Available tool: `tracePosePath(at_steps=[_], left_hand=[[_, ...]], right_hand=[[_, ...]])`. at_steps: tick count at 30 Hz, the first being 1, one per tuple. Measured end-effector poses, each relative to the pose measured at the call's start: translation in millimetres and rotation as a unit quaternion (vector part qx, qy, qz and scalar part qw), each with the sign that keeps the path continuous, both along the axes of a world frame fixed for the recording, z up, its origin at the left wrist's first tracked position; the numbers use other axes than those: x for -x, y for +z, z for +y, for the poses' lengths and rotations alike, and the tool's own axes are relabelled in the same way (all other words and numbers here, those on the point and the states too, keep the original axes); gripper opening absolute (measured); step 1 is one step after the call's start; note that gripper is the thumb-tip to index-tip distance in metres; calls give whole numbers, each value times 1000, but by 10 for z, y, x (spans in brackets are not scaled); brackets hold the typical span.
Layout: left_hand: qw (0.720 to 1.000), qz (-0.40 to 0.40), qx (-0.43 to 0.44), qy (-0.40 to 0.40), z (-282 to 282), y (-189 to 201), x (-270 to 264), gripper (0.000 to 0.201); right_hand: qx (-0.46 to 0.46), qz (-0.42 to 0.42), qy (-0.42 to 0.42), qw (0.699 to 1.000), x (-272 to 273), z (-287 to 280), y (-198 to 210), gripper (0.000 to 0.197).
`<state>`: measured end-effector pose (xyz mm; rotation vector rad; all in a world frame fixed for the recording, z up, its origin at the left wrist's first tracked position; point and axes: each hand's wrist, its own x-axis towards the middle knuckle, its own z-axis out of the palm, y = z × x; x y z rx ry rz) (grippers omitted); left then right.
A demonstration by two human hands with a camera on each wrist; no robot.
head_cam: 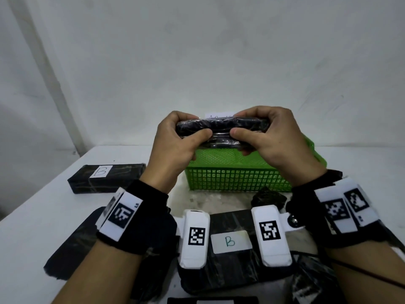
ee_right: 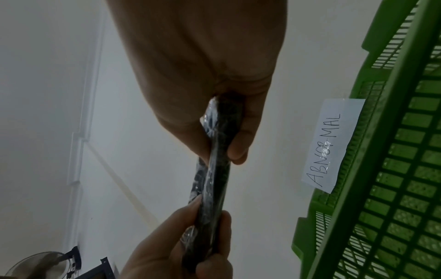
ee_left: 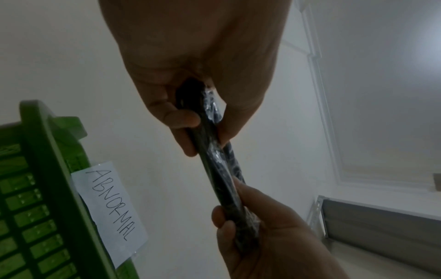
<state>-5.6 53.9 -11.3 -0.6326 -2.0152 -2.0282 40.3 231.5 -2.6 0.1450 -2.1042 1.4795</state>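
While the black plastic-wrapped packet [head_cam: 221, 130] hangs in the air above the green basket [head_cam: 236, 178], the sorting looks to be at its checking stage and not yet at its placing stage: the packet is lifted off the table [head_cam: 32, 227] and brought over the basket, but it has not been lowered in, so the judging and the setting-down are both left to do. A paper label reading ABNORMAL [ee_left: 109, 211] sticks up from the basket's far wall, which suggests the basket is one possible destination. Two other dark packets marked B lie on the table, one off to the left [head_cam: 105, 178] and one close to the body [head_cam: 230, 241], apparently waiting or already dealt with; which, I cannot tell. The left hand [head_cam: 175, 148] grips the packet's left end, fingers curled over the far side and thumb pressed on the near face. The right hand [head_cam: 271, 141] grips the right end the same way. Both wrist views show the slim packet pinched edge-on between thumb and curled fingers, with the two thumb tips nearly meeting at its middle
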Motion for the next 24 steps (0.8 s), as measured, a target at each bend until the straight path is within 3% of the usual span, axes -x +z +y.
tracePosePath(at_steps=[4,8,13,18,24], left_hand=[[1000,10,17,-2,-29,41,-18,22],[992,-94,-24,-76,-75,97,-36,21],[991,-56,-71,-104,-79,59,9,16],[994,-19,-49,-98,-58,13,26,17],[996,11,-43,-73,-18,-18,17,20]], right_hand=[[-13,45,13,999,0,-4,8,21],[-90,84,13,992,-35,65,8,31],[74,-19,111,991,-20,111,-5,33],[6,30,26,999,-22,99,6,13],[-63,52,-34,996,-29,99,25,22]])
